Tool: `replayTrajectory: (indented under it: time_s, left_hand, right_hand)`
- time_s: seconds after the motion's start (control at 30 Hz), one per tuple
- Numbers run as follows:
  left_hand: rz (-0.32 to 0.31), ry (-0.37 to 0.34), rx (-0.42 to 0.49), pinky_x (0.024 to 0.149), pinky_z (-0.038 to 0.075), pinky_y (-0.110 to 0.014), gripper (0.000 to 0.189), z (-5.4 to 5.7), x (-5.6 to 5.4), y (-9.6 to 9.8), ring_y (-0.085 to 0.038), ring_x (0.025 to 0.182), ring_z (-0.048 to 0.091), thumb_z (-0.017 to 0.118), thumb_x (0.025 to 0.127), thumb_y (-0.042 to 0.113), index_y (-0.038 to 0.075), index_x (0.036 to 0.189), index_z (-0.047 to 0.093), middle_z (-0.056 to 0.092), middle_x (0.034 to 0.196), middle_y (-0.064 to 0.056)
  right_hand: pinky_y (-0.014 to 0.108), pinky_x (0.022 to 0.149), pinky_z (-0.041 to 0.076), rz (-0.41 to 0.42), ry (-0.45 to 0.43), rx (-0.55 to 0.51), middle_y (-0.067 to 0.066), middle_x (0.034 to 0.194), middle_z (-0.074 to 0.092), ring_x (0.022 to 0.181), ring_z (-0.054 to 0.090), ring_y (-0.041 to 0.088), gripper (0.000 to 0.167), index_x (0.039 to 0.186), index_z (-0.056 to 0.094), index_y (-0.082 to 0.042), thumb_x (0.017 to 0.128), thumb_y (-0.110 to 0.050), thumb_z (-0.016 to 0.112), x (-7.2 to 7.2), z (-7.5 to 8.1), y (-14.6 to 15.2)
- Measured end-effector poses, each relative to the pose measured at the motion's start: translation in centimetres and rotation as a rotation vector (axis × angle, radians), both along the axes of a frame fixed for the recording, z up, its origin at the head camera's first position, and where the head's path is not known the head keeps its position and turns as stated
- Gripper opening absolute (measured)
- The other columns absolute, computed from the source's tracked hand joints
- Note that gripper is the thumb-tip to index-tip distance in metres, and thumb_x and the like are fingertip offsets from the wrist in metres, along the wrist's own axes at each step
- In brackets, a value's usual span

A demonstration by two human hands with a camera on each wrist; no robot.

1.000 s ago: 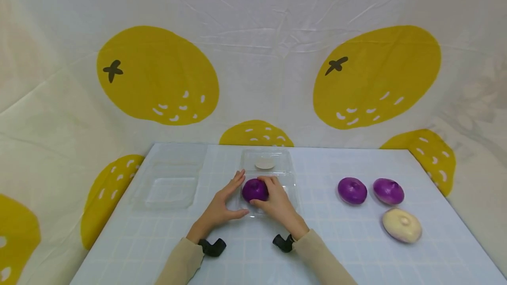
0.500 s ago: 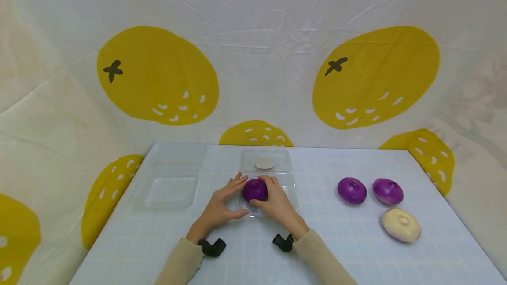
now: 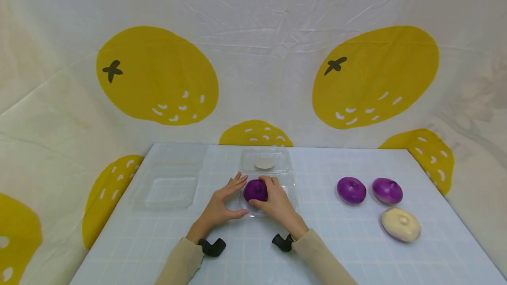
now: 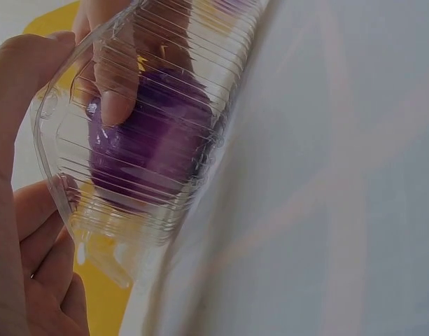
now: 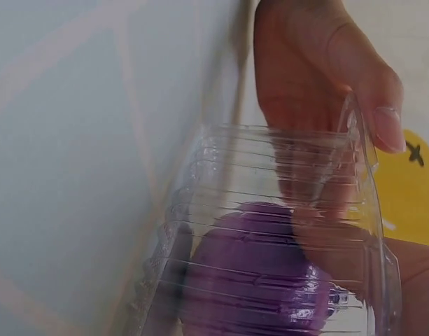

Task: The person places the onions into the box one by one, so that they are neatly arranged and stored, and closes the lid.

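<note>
A purple onion (image 3: 255, 190) sits within the base of a hinged clear plastic box (image 3: 291, 195), whose lid is folded back. My right hand (image 3: 278, 203) grips the onion from its right side, thumb in front and fingers behind. In the left wrist view the onion (image 4: 155, 143) shows through the ribbed wall, with the right fingers reaching down onto it. My left hand (image 3: 222, 203) is at the box's left side, thumb and fingers spread apart. Its fingertips are right at the rim (image 4: 43, 143).
Two more purple onions (image 3: 351, 190) and a pale peeled-looking one (image 3: 401, 224) lie on the table at the right. Another open clear box (image 3: 171, 192) stands at the left. A whitish oval label (image 3: 264, 163) is on the middle box's lid. A fruit-print cloth (image 3: 269, 69) hangs behind.
The left fingers have come in a little toward the box and onion. The onion has shifted very slightly right and toward me, still in the right hand's grip.
</note>
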State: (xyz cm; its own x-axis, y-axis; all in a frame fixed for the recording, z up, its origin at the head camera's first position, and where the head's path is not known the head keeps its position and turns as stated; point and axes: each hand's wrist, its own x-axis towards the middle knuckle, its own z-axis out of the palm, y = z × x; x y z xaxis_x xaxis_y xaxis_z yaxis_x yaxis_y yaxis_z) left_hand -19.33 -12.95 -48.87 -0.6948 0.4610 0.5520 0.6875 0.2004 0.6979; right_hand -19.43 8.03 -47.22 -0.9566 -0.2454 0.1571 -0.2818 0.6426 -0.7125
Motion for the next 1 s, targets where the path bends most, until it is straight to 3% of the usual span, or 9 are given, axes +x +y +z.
replayTrajectory:
  time_s: [0.23,0.67,1.0]
  left_hand:
    - [-0.013,-0.007,0.013,0.112,0.021,-0.063,0.072,0.2,0.0,0.0,-0.054,0.136,0.032,0.088,0.07,0.0,-0.014,0.133,0.054,0.048,0.14,-0.032]
    - [-0.026,-0.028,0.025,0.112,0.019,-0.063,0.069,0.0,-0.1,0.1,-0.054,0.137,0.031,0.087,0.07,-0.002,-0.014,0.13,0.056,0.047,0.141,-0.033]
    - [-0.019,-0.012,0.019,0.112,0.02,-0.063,0.07,0.1,-0.1,0.1,-0.055,0.136,0.032,0.088,0.069,-0.002,-0.014,0.13,0.056,0.048,0.14,-0.033]
  right_hand:
    - [0.056,0.093,0.053,-0.017,0.016,0.013,0.021,0.124,0.052,0.109,0.06,0.039,0.07,0.136,0.049,-0.001,0.082,-0.029,0.083,-0.1,0.0,-0.3]
    - [0.056,0.093,0.053,0.015,0.001,0.039,0.021,0.123,0.05,0.109,0.059,0.038,0.077,0.141,0.044,-0.001,0.081,-0.03,0.083,-0.2,0.1,-0.3]
    - [0.057,0.097,0.05,0.008,-0.033,0.049,0.024,0.131,0.049,0.115,0.056,0.039,0.084,0.144,0.042,-0.003,0.08,-0.036,0.084,0.3,1.6,0.2]
